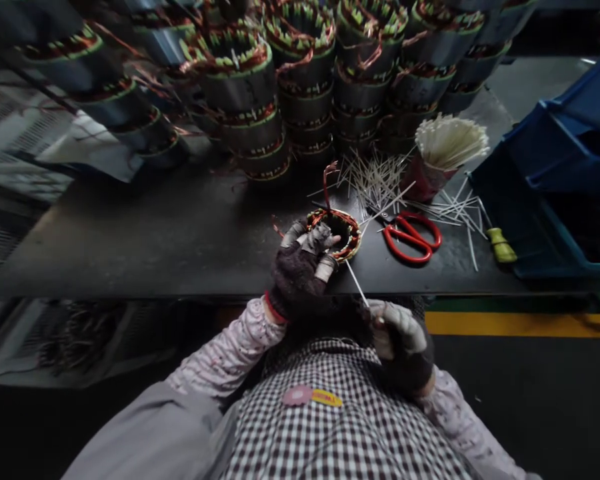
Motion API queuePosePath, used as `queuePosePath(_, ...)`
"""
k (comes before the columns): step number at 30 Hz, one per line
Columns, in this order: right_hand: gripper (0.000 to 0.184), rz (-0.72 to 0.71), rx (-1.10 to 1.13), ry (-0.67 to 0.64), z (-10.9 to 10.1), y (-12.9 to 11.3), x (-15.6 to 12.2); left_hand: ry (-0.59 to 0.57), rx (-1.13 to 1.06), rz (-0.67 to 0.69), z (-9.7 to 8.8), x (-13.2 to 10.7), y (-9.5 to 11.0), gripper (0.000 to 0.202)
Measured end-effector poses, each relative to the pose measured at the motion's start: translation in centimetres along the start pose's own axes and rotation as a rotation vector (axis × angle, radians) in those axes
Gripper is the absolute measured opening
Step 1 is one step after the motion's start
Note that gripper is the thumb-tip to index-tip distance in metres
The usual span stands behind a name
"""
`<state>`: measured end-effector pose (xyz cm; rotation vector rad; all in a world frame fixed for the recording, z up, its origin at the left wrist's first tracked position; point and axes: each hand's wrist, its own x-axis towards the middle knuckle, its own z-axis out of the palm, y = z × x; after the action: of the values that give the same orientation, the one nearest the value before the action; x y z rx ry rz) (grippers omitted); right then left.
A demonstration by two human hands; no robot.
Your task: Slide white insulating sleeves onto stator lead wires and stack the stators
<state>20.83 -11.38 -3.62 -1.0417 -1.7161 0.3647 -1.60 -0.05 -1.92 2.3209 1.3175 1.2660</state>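
Note:
A motor stator (349, 248) with copper windings and a pale rim lies near the table's front edge. My left hand (303, 260), in a dark glove with taped fingers, is closed around its left side, a thumb or finger reaching over the opening. A thin white cord (356, 283) runs from the stator's lower rim down to my right hand (400, 333). That hand, also gloved and taped, pinches the cord's end just off the table edge. A twisted copper lead (327, 183) stands up from the stator's far side.
Stacked stators (240, 87) line the back of the table. Red-handled scissors (413, 238) lie to the right, beside loose white strips (380, 180) and a cup (424, 179) full of them. Farther right are a yellow-green handled tool (501, 245) and blue bins (540, 200).

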Motion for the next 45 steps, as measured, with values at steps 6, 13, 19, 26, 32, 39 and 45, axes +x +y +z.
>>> queuePosePath(6, 0.043, -0.108, -0.090, 0.058, -0.4, -0.7, 2.8, 0.077, 0.099, -0.051, 0.5, 0.3, 0.2, 0.035)
queuePosePath(13, 0.052, -0.107, -0.073, 0.050, 0.4, 0.1, 1.1, 0.054, 0.111, -0.052, 0.6, 0.2, 0.2, 0.035)
queuePosePath(19, 0.052, -0.150, -0.053, 0.089, 0.6, 0.8, 3.1, 0.017, 0.160, -0.078, 0.0, 0.5, 0.6, 0.030)
queuePosePath(26, 0.057, -0.122, -0.124, 0.079, -0.1, -1.2, 0.7, 0.023, 0.139, 0.021, 0.3, 0.1, -0.2, 0.035)
queuePosePath(32, 0.029, -0.146, -0.070, 0.102, 1.5, 0.2, 5.4, 0.044, 0.008, -0.134, 0.5, 0.4, 0.7, 0.026)
queuePosePath(39, 0.011, 0.397, 0.361, -0.046, 0.9, 0.0, 8.0, 0.041, -0.252, -0.086, -0.4, 1.2, 1.1, 0.012)
queuePosePath(45, 0.015, 0.361, 0.180, -0.136, 1.1, 0.4, 9.8, 0.028, -0.245, -0.085, -0.6, 1.2, 1.0, 0.008)
